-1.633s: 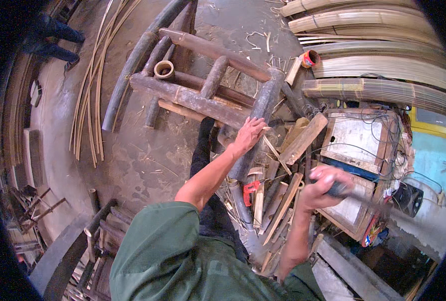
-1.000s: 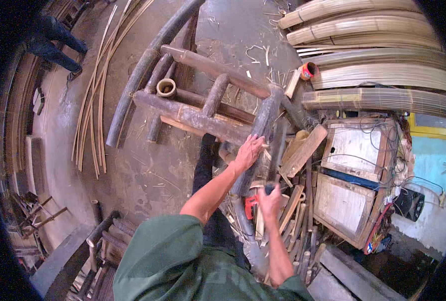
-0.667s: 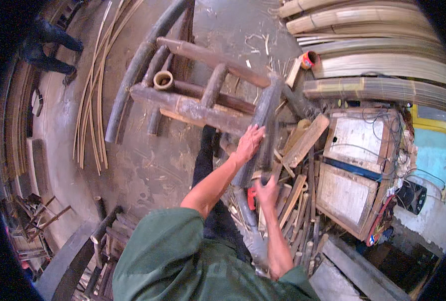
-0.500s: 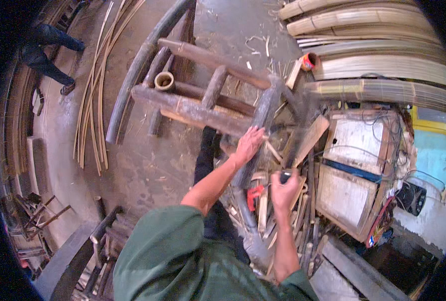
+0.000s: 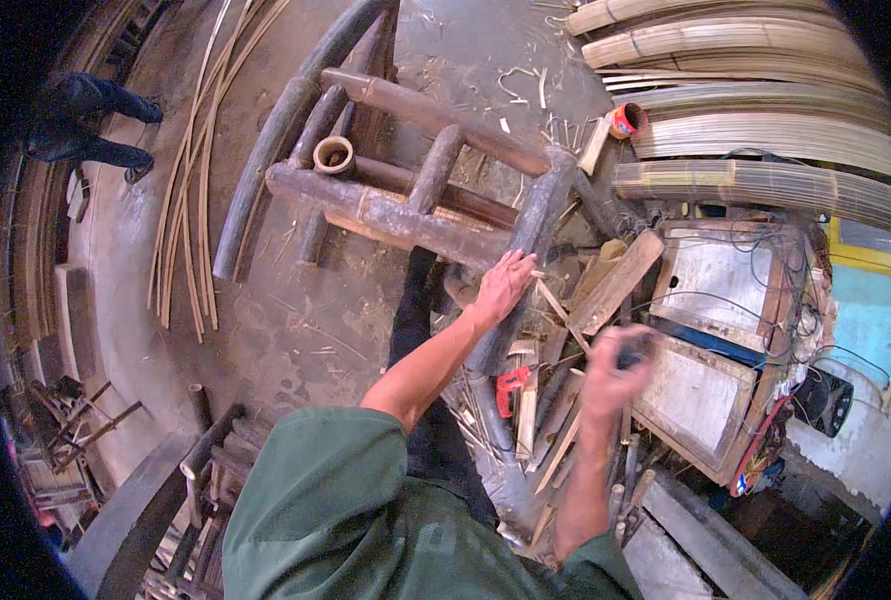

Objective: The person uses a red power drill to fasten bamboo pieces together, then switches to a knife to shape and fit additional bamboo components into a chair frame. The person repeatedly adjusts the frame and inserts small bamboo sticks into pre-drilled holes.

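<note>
A dark brown frame of thick bamboo poles point(image 5: 435, 170) with short crosspieces stands before me. My left hand point(image 5: 505, 288) is closed over its near right pole point(image 5: 543, 205), and a small pale peg point(image 5: 536, 273) sticks out by the fingertips. Out to the right, my right hand point(image 5: 610, 380) is raised and smeared by motion. Its fingers are wrapped round a dark tool point(image 5: 633, 350); blur hides the far end and its kind. Among wood offcuts below the frame lies a red power tool point(image 5: 508, 390).
Long thin bamboo strips point(image 5: 193, 190) lie on the floor at left. Bundled slats point(image 5: 735, 95) fill the far right, beside a red can point(image 5: 625, 121). A weathered wooden cabinet point(image 5: 715, 270) with cables stands right. Another person's legs point(image 5: 115, 130) show far left.
My right hand has swung to the right, away from the frame, with the dark tool; its long blurred shape no longer shows. The left hand stays on the pole. The other person has shifted slightly.
</note>
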{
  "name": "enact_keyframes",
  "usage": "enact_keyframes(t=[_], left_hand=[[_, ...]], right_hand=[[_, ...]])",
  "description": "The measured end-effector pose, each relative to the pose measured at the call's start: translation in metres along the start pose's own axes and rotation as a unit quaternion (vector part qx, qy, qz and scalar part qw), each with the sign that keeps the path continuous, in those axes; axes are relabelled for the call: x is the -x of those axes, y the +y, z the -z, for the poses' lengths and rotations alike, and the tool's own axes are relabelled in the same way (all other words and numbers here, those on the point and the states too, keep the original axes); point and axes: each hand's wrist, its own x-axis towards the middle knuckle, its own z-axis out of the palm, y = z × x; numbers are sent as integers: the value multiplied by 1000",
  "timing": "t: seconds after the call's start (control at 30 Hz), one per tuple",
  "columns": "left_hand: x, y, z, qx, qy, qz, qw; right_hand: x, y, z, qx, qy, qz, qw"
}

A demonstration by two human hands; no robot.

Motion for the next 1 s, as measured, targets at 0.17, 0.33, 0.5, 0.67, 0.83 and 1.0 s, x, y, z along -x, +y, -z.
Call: enact_keyframes(t=[0.17,0.33,0.5,0.67,0.83,1.0], left_hand=[[-9,12,6,22,-11,19,1000],[-8,3,5,13,-5,9,1000],[-9,10,8,15,-14,39,999],[-17,-12,8,16,58,-66,996],[-8,7,9,-12,4,23,1000],[-8,2,7,-5,-1,-16,1000]], right_hand=[[74,95,-26,39,-68,-94,992],[50,47,-20,147,-170,-188,956],[42,16,-18,-182,45,-41,981],[73,81,-25,245,-193,-196,930],[33,13,-5,-60,-32,-106,992],[92,95,-33,208,-239,-246,916]])
